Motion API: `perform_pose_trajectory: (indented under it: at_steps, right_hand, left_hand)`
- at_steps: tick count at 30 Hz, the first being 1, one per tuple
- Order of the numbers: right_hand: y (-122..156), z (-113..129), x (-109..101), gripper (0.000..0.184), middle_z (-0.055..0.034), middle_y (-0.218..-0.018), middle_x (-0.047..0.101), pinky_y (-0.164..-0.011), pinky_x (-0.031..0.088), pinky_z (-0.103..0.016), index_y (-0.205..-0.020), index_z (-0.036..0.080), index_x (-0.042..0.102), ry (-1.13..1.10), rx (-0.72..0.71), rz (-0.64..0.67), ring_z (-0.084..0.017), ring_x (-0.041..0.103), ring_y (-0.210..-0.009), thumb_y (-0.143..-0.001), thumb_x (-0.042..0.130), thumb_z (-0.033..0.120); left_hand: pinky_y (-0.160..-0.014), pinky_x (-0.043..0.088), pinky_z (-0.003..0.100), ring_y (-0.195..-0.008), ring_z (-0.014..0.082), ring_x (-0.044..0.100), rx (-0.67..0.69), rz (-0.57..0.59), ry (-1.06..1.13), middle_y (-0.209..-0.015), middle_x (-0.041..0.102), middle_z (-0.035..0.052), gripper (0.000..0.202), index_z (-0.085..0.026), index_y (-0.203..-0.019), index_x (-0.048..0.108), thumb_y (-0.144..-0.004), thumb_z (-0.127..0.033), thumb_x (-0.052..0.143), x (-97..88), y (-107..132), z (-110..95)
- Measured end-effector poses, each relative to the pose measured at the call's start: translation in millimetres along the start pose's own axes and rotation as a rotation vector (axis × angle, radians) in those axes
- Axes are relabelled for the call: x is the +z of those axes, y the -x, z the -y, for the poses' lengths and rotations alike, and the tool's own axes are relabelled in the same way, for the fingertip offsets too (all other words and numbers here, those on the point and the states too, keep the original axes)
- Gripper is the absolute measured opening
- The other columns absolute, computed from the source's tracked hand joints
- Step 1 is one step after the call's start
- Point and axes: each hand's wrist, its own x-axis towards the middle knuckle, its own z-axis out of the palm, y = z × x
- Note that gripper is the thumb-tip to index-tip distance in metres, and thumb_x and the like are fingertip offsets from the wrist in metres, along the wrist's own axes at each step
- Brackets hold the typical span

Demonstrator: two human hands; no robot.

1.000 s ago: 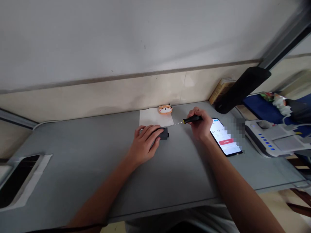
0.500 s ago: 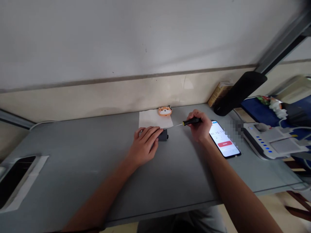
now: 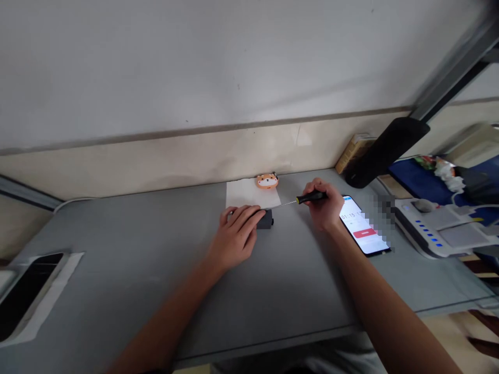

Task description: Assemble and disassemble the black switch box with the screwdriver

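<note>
Grey tabletop spreads in front of us, and both of our hands work near its far edge. Our left hand lies over a small black box, fingers laid across its top and pressing it down on the table, so that only the box's right end shows past the fingertips. Our right hand is closed around the black handle of a screwdriver, which has a yellow band at the front of the grip. Its thin metal shaft runs left and slightly down to the upper right corner of the box; whether the tip sits in a screw we cannot tell, as it is too small to see.

Just beyond the box a white sheet of paper lies flat, and a little orange animal figure sits at its far right corner, close to the wall. Just right of our right wrist a phone lies face up with its screen lit. Farther right a black lamp head hangs over the table's far corner, and a white device with a row of blue lights stands beyond the phone. At the near left, a dark rectangular opening is set in the tabletop.
</note>
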Motion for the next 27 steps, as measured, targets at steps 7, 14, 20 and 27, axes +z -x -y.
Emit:
perform_pose_trajectory:
  at_steps: [7,14,20,27]
  right_hand:
    - [-0.2,1.6,-1.0,0.014,0.0004,-0.061,0.044,-0.043,0.031,-0.024,-0.055,0.021,0.053,-0.028,0.012,-0.035,-0.011,0.042,-0.054,-0.063,0.057,0.032]
    - [-2.5,1.6,-2.1,0.015,0.0004,-0.058,0.044,-0.042,0.030,-0.025,-0.054,0.022,0.049,-0.008,0.016,-0.026,-0.012,0.040,-0.052,-0.060,0.058,0.034]
    - [-1.6,2.1,-0.7,0.017,0.0004,-0.058,0.045,-0.042,0.029,-0.027,-0.055,0.023,0.049,0.032,0.014,-0.005,-0.012,0.040,-0.050,-0.061,0.058,0.035]
    - [0.6,3.6,0.3,0.014,0.0004,-0.061,0.044,-0.043,0.032,-0.024,-0.052,0.022,0.054,-0.015,0.028,-0.035,-0.012,0.041,-0.055,-0.060,0.059,0.031]
  left_hand:
    - [-0.107,0.038,0.040,-0.113,0.0217,0.067,-0.005,0.021,0.001,-0.125,0.073,0.0084,0.039,-0.021,-0.130,0.060,-0.097,-0.007,0.047,0.7,1.3,0.8]
    - [-0.108,0.037,0.039,-0.115,0.0217,0.066,-0.011,0.036,-0.001,-0.126,0.072,0.0082,0.040,-0.021,-0.131,0.059,-0.096,-0.006,0.047,1.2,2.1,0.4]
    - [-0.108,0.037,0.040,-0.116,0.0219,0.066,0.005,0.028,-0.002,-0.126,0.072,0.0088,0.041,-0.020,-0.133,0.058,-0.096,-0.006,0.048,1.0,2.6,1.0]
    - [-0.109,0.037,0.039,-0.117,0.0219,0.065,-0.005,0.046,-0.008,-0.127,0.072,0.0085,0.041,-0.020,-0.133,0.059,-0.096,-0.007,0.047,0.5,3.3,1.0]
